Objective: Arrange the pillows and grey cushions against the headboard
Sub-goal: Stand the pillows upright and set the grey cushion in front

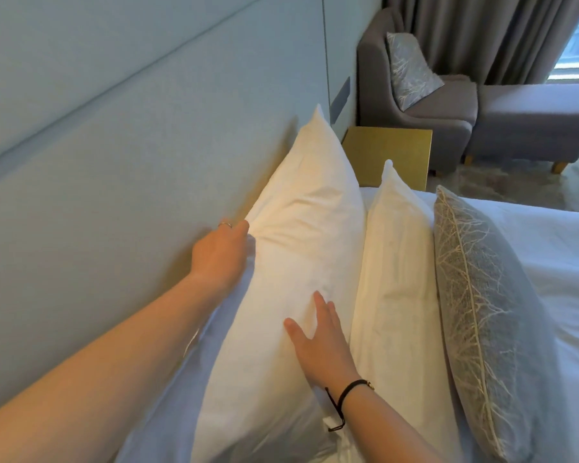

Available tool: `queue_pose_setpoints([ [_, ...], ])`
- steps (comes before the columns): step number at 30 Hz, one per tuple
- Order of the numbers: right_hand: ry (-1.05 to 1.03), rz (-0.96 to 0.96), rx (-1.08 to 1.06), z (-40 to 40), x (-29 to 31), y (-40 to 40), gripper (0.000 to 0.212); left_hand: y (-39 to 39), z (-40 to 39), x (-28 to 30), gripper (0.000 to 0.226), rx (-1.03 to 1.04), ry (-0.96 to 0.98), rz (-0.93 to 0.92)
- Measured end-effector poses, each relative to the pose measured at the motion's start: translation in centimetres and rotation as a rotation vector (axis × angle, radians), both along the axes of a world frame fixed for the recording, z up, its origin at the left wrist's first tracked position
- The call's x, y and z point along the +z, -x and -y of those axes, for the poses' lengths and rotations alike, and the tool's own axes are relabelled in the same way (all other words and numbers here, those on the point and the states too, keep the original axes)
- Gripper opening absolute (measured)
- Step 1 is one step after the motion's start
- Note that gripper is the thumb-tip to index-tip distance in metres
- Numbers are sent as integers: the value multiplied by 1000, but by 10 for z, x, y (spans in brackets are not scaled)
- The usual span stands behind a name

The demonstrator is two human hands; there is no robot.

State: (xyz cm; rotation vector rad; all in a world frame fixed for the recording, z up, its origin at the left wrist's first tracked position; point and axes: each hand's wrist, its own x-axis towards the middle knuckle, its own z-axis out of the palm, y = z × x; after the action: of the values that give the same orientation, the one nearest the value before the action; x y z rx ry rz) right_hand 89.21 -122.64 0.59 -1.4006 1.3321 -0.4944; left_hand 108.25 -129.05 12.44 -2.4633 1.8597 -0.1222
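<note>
A large white pillow (301, 228) stands upright against the pale padded headboard (114, 145). My left hand (219, 255) reaches behind its left edge, fingers partly hidden between pillow and headboard. My right hand (318, 342) lies flat on the pillow's front face with fingers spread. A second white pillow (398, 279) stands in front of the first. A grey cushion (488, 315) with a pale branch pattern leans against that second pillow.
White bedding (565, 279) covers the bed at right. A gold bedside table (388, 155) stands beyond the pillows. A grey armchair (425, 105) holding another patterned grey cushion (411, 68) and a grey footstool (532, 118) sit by the curtains (482, 31).
</note>
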Motion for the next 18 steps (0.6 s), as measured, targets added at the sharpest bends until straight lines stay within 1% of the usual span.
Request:
queue_pose_setpoints([
  [2, -6, 4, 9, -15, 3, -1, 82, 5, -35, -6, 19, 43, 17, -73],
  [4, -21, 2, 16, -26, 5, -1, 82, 10, -80, -15, 36, 113, -33, -213],
  [5, -32, -2, 20, -31, 6, -1, 83, 12, -106, -20, 47, 138, -89, -256],
  [7, -47, -6, 30, -39, 9, 0, 83, 14, -160, -26, 69, 171, -166, -303],
  [9, -47, 6, 38, -44, 11, 1, 84, 11, -209, -28, 79, 220, -173, -317],
  [11, -45, 6, 42, -48, 13, 2, 84, 5, -249, -29, 77, 261, -162, -290],
  [14, -33, -13, 46, -55, 14, 2, 84, 0, -289, -27, 63, 287, -155, -294],
  [16, -34, -12, 47, -61, 16, 1, 85, -2, -300, -22, 53, 293, -89, -334],
  [18, -46, -10, 63, -67, 19, -1, 84, -7, -302, -12, 50, 282, -34, -283],
])
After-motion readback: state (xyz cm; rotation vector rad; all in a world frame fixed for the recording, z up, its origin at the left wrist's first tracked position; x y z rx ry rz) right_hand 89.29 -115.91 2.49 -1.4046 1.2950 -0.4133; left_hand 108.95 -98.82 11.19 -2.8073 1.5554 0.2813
